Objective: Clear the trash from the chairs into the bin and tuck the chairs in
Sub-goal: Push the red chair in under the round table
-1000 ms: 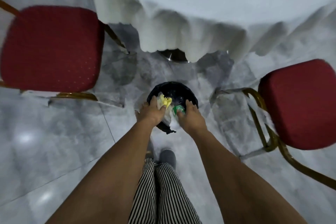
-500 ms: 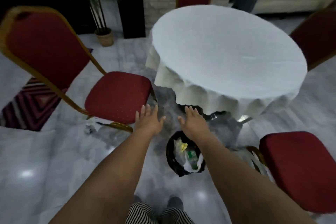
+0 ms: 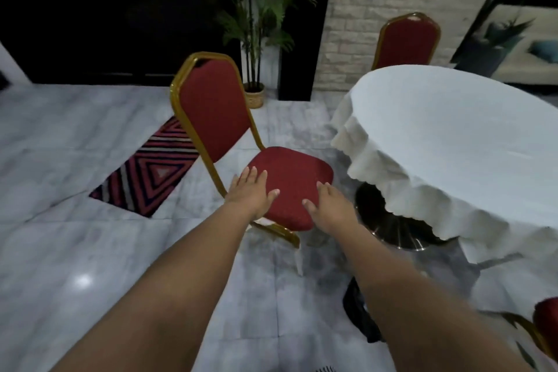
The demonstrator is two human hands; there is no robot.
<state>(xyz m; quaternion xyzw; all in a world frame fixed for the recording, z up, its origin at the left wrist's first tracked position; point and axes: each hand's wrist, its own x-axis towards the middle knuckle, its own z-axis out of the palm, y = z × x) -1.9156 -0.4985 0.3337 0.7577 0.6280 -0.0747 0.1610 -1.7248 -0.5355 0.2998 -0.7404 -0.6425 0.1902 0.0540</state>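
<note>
A red padded chair (image 3: 290, 178) with a gold frame stands pulled out from the round table (image 3: 453, 136), which is draped in a white cloth. The chair's seat is bare. My left hand (image 3: 250, 195) hovers flat over the seat's near left edge, fingers apart. My right hand (image 3: 330, 207) reaches to the seat's near right corner, also open and holding nothing. The black bin (image 3: 359, 314) stands on the floor by my right forearm, which hides most of it; its contents are out of sight.
A second red chair (image 3: 406, 39) stands behind the table, and the corner of a third (image 3: 545, 326) shows at the lower right. A striped rug (image 3: 148, 172) lies on the glossy marble floor at left. A potted palm (image 3: 256, 24) stands by the brick wall.
My hands have left the bin, where they had pressed trash in, and reached up and left to the chair seat. The view has swung from the bin toward the left chair.
</note>
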